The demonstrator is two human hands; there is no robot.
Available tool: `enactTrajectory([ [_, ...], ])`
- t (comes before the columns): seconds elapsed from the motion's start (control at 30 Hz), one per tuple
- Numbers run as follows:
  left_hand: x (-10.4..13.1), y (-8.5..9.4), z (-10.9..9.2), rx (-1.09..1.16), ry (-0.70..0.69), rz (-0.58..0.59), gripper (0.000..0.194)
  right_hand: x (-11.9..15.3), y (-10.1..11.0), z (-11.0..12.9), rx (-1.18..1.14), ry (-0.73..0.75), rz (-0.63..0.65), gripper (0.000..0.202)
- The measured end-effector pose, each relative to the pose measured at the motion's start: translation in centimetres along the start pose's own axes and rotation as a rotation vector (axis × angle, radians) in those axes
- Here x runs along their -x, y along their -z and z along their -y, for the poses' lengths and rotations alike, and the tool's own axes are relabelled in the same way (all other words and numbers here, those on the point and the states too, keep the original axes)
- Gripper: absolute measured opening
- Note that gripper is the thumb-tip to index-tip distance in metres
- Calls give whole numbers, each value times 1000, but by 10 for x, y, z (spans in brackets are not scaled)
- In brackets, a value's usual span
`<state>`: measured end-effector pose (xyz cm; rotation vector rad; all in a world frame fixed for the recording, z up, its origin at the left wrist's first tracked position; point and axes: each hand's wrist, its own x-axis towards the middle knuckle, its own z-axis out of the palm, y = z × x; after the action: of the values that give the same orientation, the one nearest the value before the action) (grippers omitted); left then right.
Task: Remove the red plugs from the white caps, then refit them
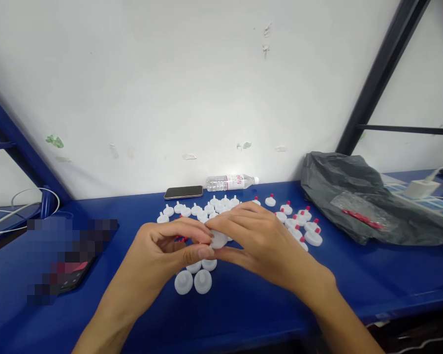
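Observation:
My right hand holds a translucent white nozzle cap between its thumb and fingers. The fingertips of my left hand pinch a small red tip cap against the nozzle end, mostly hidden by the fingers. Behind my hands stand several white nozzle caps with bare spouts. Close below them lie more white caps. Some loose red tips show through under my left hand. White caps fitted with red tips form a group to the right.
A phone and a clear plastic bottle lie along the wall. On the right, a dark grey plastic bag carries a clear packet of red pieces. Another device, partly blurred, rests on the blue table at left.

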<state>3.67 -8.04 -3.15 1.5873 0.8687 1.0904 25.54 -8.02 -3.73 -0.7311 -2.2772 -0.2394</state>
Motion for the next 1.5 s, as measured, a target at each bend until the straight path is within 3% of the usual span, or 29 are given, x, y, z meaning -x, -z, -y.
enactTrajectory([
  [0.27, -1, -3, 5, 381, 198, 24, 12, 0, 3, 1, 76, 41, -108, 26],
  [0.4, 0, -8, 1, 372, 236, -65, 65, -2, 5, 2, 153, 57, -147, 24],
  [0.5, 1, -12, -2, 392, 249, 32, 85, -3, 5, 5, 126, 73, -169, 24],
  [0.57, 0, -15, -3, 417, 241, 153, 78, -5, 5, 7, 94, 98, -172, 25],
  [0.63, 0, -17, -4, 426, 213, 216, 57, -6, 4, 8, 89, 105, -159, 27],
  [0.73, 0, -19, -4, 399, 182, 209, 28, -7, 3, 9, 70, 93, -135, 29],
  [0.8, 0, -19, -4, 376, 167, 176, 23, -7, 3, 10, 32, 87, -119, 29],
  [1.1, 5, -27, -8, 314, 153, 39, 29, -6, 3, 10, -1, 85, -98, 25],
  [1.3, 4, -28, -10, 309, 156, 96, 41, -6, 5, 12, -81, 79, -172, 17],
  [1.4, 3, -18, -7, 134, 152, 86, 51, -4, 6, 11, -67, 8, -227, 11],
  [1.5, 2, -2, -4, -270, 74, -101, 48, -1, 9, 8, -78, -208, -230, 11],
])
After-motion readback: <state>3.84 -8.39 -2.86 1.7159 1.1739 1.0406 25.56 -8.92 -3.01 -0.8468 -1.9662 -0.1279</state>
